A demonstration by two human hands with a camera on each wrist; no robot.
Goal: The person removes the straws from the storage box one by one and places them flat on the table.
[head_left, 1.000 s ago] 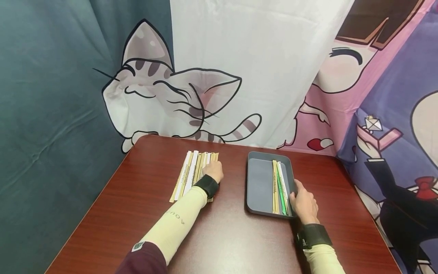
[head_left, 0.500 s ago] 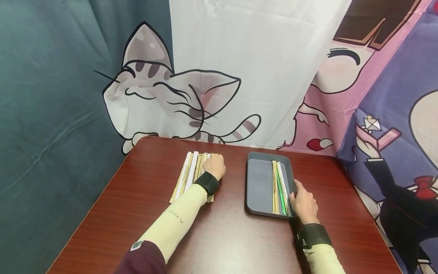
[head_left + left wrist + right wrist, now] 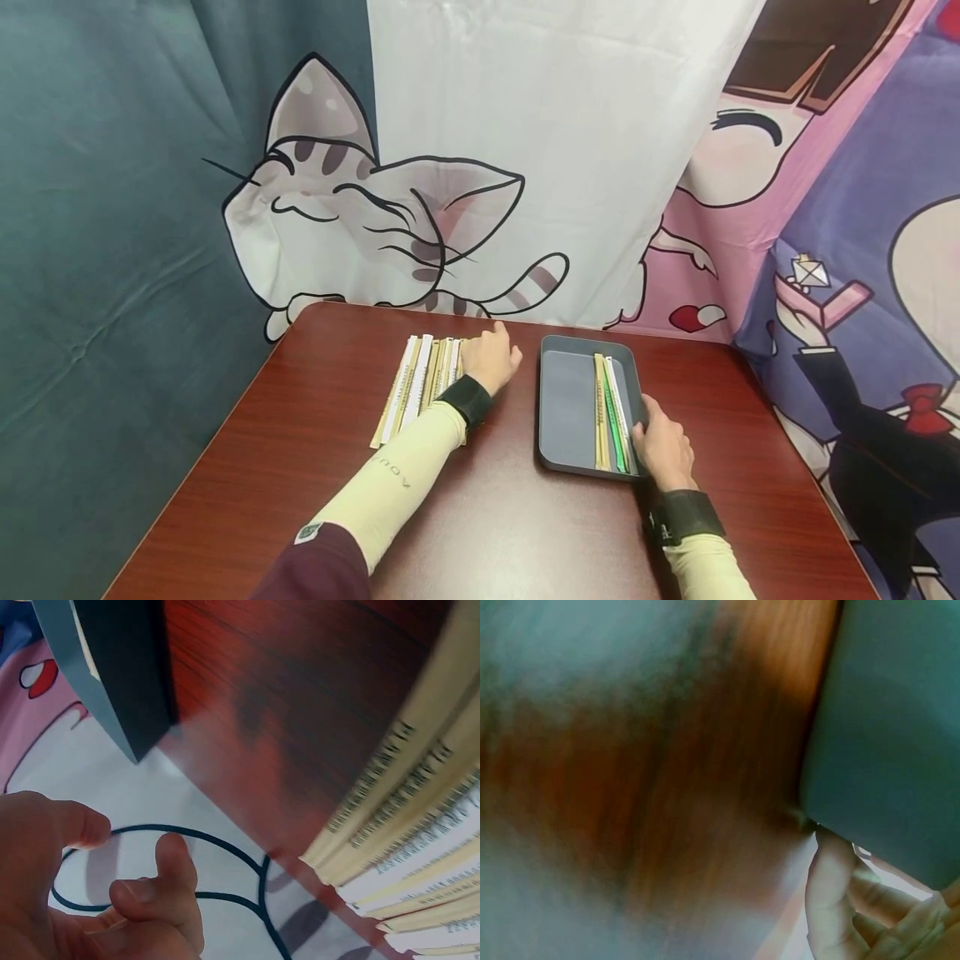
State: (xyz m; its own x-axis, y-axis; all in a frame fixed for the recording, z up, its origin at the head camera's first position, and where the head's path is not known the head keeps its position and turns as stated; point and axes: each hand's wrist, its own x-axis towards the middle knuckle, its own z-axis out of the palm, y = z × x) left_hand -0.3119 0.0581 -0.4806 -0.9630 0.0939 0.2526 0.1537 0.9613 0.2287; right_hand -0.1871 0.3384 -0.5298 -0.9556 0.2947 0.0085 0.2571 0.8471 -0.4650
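My left hand (image 3: 491,358) hovers at the right end of a row of long, slim, paper-wrapped sticks (image 3: 408,387), partly covering it. In the left wrist view its thumb and loosely bent fingers (image 3: 174,862) stand apart with nothing between them. Printed beige and white wrappers (image 3: 382,795) lie side by side there. Over on the right, my right hand (image 3: 666,446) holds the side rim of a grey rectangular tray (image 3: 567,464), thumb at the rim and fingers along the outer wall. Inside the tray, beige, green and white wrapped sticks (image 3: 613,412) lie along its right side.
The reddish-brown wooden table (image 3: 480,533) carries both the row and the tray. Right behind its far edge hangs a printed cloth (image 3: 570,150) with a cartoon cat. A strip of tabletop separates the row from the tray.
My left hand has moved right and farther from me, off the row's right end, and its curled fingers have opened out. The right hand and the tray stay in place.
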